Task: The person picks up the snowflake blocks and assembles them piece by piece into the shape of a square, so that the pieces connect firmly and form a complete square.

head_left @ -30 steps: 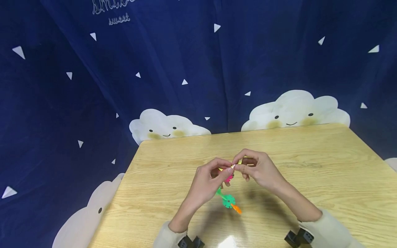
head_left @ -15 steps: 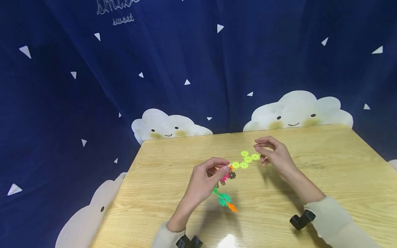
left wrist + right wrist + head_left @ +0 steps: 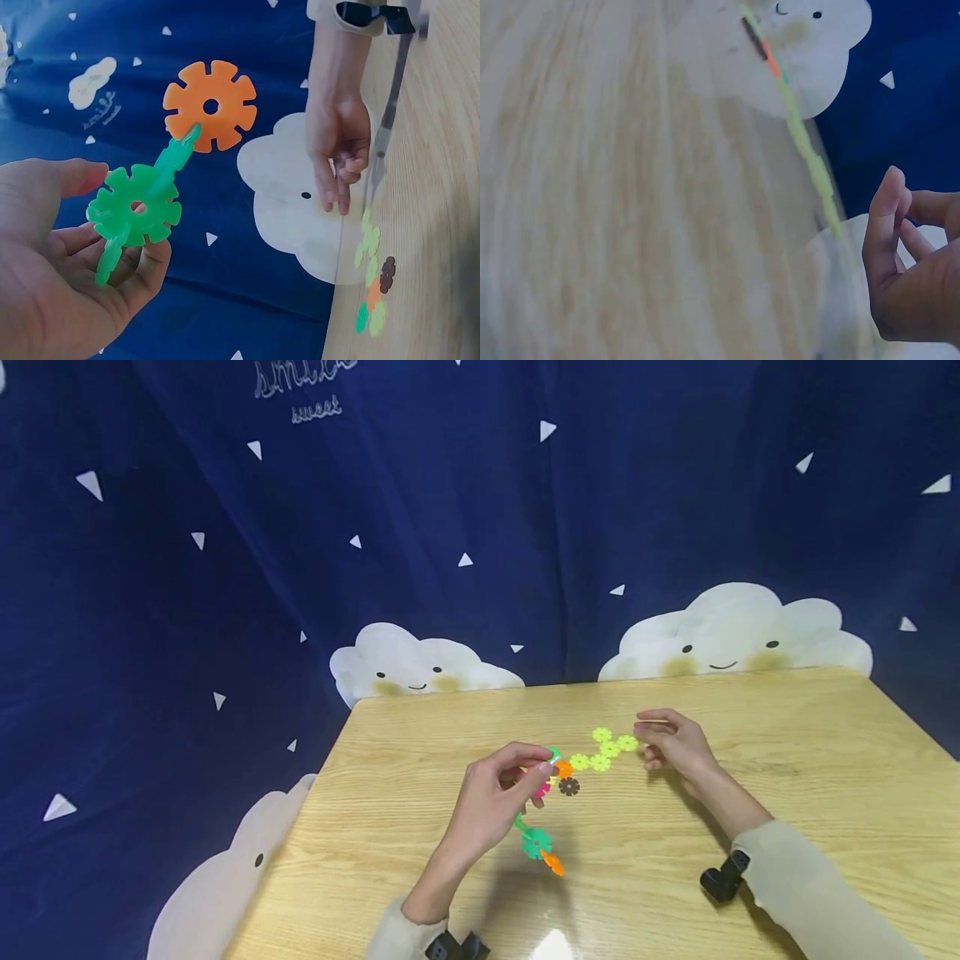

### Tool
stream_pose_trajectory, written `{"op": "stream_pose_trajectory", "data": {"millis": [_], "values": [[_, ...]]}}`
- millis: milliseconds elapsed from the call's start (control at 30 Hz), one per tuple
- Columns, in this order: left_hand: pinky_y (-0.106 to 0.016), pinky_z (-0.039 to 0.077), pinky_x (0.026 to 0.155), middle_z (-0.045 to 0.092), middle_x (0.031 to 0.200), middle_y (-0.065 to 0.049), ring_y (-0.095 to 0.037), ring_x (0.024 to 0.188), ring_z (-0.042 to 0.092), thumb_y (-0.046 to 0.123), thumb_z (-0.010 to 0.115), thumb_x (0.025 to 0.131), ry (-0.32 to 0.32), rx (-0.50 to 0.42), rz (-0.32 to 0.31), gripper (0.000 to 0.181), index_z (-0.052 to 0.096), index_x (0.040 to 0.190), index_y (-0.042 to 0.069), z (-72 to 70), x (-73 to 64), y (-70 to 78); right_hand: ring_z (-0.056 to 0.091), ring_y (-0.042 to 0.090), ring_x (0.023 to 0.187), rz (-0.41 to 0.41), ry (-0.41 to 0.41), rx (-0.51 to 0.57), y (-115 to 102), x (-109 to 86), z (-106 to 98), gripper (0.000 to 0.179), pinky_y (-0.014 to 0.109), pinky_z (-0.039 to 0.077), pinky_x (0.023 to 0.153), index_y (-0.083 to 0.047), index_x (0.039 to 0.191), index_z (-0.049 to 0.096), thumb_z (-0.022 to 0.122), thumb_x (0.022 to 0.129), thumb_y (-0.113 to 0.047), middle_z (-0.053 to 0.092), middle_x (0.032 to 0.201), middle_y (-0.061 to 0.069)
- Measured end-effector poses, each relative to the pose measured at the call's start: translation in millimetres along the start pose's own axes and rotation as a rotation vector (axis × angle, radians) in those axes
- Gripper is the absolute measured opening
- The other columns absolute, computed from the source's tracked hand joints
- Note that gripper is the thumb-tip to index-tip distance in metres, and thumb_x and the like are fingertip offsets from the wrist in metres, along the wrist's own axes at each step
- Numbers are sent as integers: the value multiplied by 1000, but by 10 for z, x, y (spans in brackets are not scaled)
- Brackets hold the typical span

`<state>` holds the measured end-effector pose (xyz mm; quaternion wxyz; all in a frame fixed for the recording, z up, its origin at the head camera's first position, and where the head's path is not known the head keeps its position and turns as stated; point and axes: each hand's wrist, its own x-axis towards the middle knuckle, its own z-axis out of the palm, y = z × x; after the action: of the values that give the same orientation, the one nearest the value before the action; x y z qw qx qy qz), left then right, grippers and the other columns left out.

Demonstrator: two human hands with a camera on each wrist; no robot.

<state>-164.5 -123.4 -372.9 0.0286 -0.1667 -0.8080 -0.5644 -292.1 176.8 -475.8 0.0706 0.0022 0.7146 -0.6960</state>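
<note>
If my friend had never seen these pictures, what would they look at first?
Probably the big dark blue cloth behind the table, with smiling white clouds just above the table's far edge. Next, maybe the green-and-orange chain of flower-shaped discs in the left hand, and the bright yellow discs lying on the table near the right hand.

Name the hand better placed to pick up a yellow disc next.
Probably the right hand: it hovers beside the yellow discs, holding nothing visible, while the left hand holds the green-and-orange chain.
</note>
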Motion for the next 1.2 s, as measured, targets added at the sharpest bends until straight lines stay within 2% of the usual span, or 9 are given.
{"op": "stream_pose_trajectory", "data": {"millis": [67,133,267,400,600,733,1000,1100,1200], "values": [[-23,51,55,75,103,5,-15,65,69,34,71,100,-2,-2,1,24,75,119,20,3,-3,3,59,9,68,15,-16,-13,64,28,-15,54,24,58,59,5,152,38,61,104,-6,53,143,26],[-23,51,56,75,103,5,-15,66,69,34,70,100,-4,-3,0,23,75,119,21,6,-7,3,58,9,68,29,-36,-26,125,53,-31,55,24,58,58,4,153,38,60,103,-2,44,152,29],[-24,52,58,75,101,7,-15,67,70,34,70,100,-7,0,-5,23,75,119,21,12,-13,2,57,9,65,33,-55,-63,207,84,-57,58,25,58,57,3,154,40,60,99,5,42,156,28],[-25,53,61,74,100,7,-14,68,70,35,69,101,-14,5,-1,28,74,121,17,20,-11,-7,56,8,60,9,-41,-141,222,97,-56,56,26,58,54,3,151,45,61,98,6,47,153,29],[-25,53,61,74,100,7,-14,69,70,36,69,101,-20,10,6,29,74,121,17,26,-6,3,56,10,53,-46,-23,-273,170,87,-2,49,30,57,48,7,141,54,64,93,10,54,141,34],[-25,52,60,75,100,7,-14,68,70,36,68,101,-22,9,9,27,74,120,18,36,3,0,56,11,55,-49,-32,-303,149,61,40,50,31,57,48,7,138,55,64,90,14,54,136,33],[-22,49,57,75,100,9,-14,68,70,34,70,100,-19,5,10,21,75,117,23,49,6,2,55,13,51,-52,-55,-338,161,13,28,49,34,58,48,11,136,57,64,87,17,54,138,34],[-21,47,57,75,101,8,-14,68,70,34,70,100,-21,5,12,19,75,117,25,53,8,5,55,14,48,-57,-57,-351,171,-10,13,45,36,59,48,13,133,59,65,88,17,55,133,35],[-21,47,57,75,102,5,-13,68,70,34,70,100,-25,4,13,19,75,117,25,54,8,5,55,15,46,-55,-53,-362,177,-26,3,41,38,59,48,13,129,62,66,88,16,53,117,31]]}}
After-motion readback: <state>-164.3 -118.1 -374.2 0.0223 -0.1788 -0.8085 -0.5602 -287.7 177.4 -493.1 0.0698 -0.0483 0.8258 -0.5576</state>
